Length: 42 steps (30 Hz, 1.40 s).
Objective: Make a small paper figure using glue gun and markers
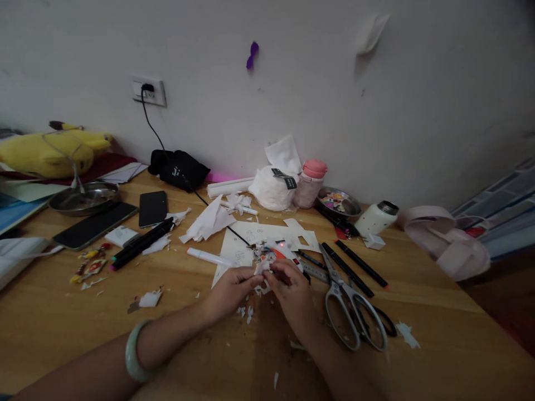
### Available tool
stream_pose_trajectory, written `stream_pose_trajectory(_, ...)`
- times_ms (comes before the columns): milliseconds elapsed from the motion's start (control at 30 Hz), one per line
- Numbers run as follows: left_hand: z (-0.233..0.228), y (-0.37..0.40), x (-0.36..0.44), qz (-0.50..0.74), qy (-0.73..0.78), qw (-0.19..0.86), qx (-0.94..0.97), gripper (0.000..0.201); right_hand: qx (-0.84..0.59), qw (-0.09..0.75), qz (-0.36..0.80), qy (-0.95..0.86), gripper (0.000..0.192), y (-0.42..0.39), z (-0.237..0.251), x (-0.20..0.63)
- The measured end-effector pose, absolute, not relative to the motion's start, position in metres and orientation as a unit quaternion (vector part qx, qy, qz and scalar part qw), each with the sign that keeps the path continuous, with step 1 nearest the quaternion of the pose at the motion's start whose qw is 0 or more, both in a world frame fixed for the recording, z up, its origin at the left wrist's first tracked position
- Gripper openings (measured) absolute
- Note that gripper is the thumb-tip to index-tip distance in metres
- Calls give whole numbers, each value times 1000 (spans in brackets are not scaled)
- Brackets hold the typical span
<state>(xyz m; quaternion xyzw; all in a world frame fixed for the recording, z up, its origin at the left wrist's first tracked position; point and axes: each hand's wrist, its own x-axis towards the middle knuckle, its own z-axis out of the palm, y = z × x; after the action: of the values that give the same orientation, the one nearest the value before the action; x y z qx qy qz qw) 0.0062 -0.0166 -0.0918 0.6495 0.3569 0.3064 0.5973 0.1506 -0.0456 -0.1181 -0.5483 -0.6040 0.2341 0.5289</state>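
Observation:
My left hand point(231, 291) and my right hand point(292, 292) meet over the wooden table point(83, 328), both pinching a small white paper piece point(263, 269) between the fingertips. A pale green bangle point(134, 352) sits on my left wrist. Small white scraps point(246, 313) lie on the wood just below the hands. Behind them rests a cut white sheet point(254, 236) with a glue gun showing a red light point(279, 249) on it. Large grey scissors point(351, 312) lie shut-handled right of my right hand.
Black pens point(355, 267) and a white marker point(209, 258) lie near the sheet. Two phones point(152, 208) and dark markers point(140, 245) sit at the left with a steel bowl point(83, 199). A pink-capped bottle point(310, 184), white jar point(376, 218) and pink bag point(451, 242) stand further back.

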Motion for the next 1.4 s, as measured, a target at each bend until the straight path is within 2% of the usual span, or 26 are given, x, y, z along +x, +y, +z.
stream_pose_trajectory(167,-99,-15,5,297,363,606,642,31,-550,521,265,-596,16,-45,-116,153)
stream_pose_trajectory(333,-106,-13,3,273,376,698,545,37,-544,517,320,-578,19,-44,-117,156)
stream_pose_trajectory(500,-103,-12,3,280,331,769,470,32,-519,520,383,-559,20,-42,-118,157)
stream_pose_trajectory(700,-103,-12,4,291,346,755,475,33,-584,516,286,-557,27,-43,-119,154)
stream_pose_trajectory(867,-109,-13,5,294,350,755,469,34,-562,522,217,-604,18,-46,-115,153)
stream_pose_trajectory(967,-113,-12,5,292,350,756,470,35,-558,522,213,-608,15,-47,-114,152)
stream_pose_trajectory(1100,-114,-11,5,286,333,759,482,34,-544,524,252,-605,15,-45,-118,153)
stream_pose_trajectory(1400,-110,-11,4,283,331,745,506,35,-529,511,421,-531,23,-41,-116,155)
